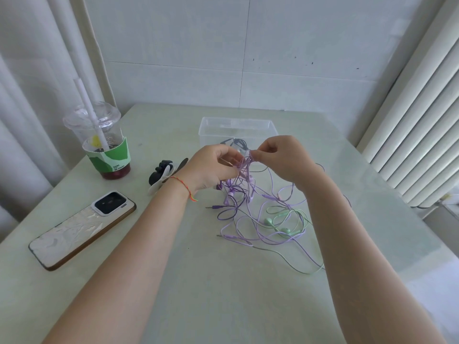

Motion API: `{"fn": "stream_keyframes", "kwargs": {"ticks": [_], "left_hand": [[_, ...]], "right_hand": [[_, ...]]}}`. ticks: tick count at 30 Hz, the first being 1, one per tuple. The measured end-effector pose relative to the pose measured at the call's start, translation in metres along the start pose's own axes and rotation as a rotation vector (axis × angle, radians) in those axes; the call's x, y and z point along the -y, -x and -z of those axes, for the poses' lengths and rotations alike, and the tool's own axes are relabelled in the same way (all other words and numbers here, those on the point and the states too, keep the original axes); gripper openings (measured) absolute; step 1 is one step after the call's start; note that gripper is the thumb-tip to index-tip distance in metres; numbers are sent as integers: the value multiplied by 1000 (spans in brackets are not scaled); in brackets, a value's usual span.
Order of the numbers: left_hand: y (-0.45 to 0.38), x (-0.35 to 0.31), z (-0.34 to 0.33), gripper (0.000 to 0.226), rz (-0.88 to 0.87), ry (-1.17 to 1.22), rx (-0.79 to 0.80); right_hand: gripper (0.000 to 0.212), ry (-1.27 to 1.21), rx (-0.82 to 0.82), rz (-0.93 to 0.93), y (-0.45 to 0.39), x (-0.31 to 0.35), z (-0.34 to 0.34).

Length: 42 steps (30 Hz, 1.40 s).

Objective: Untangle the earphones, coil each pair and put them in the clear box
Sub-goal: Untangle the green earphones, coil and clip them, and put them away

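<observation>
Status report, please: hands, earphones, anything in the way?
Left hand and right hand both pinching the purple earphone tangle, lifted. Green earphones still knotted in, on table. Clear box behind, dark cable inside. Nothing blocking.

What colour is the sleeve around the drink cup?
Green and white sleeve, with dark red drink showing below it; seen in the head view.

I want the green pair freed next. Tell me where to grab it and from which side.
Take the green earphones by the two buds, pinching from above on the near side. The buds lie flat on the table, bare at the tangle's near right edge, and are firmer than cable. Purple cables loop over the green cable further back, so pulling there would probably tighten things.
</observation>
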<state>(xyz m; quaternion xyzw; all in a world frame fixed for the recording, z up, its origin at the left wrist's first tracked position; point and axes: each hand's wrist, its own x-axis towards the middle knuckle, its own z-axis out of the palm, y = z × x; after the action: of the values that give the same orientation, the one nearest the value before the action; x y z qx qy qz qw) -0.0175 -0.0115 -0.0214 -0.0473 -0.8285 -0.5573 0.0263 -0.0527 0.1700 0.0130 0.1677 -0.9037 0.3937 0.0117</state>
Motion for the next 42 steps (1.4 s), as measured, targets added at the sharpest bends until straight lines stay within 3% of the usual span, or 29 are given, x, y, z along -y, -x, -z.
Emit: {"fn": "stream_keyframes", "kwargs": {"ticks": [7,11,16,22,27,31,34,38,42], "left_hand": [[-2,-4,-3,13,-34,57,-144],[-2,-5,0,10,-35,179,-146],[-2,-6,3,27,-65,282,-77],[-4,-9,0,18,-32,226,-68],[-5,4,-7,17,-54,-15,-29],[-4,5,-7,30,-16,-119,-66],[-3,5,-6,43,2,-100,-93],[-5,8,-7,37,17,-125,-37],[-6,9,-4,21,19,-9,-38]], "right_hand": [[31,22,47,-7,2,0,2],[35,11,45,-15,2,0,1],[41,36,69,-23,4,3,2],[41,-6,46,-26,3,7,0],[20,-143,200,-20,6,8,0],[9,47,69,-19,2,1,3],[8,-12,-30,-5,-1,-2,4],[6,-110,-147,30,-3,0,3],[4,-50,-49,9,-1,-1,2]]}}
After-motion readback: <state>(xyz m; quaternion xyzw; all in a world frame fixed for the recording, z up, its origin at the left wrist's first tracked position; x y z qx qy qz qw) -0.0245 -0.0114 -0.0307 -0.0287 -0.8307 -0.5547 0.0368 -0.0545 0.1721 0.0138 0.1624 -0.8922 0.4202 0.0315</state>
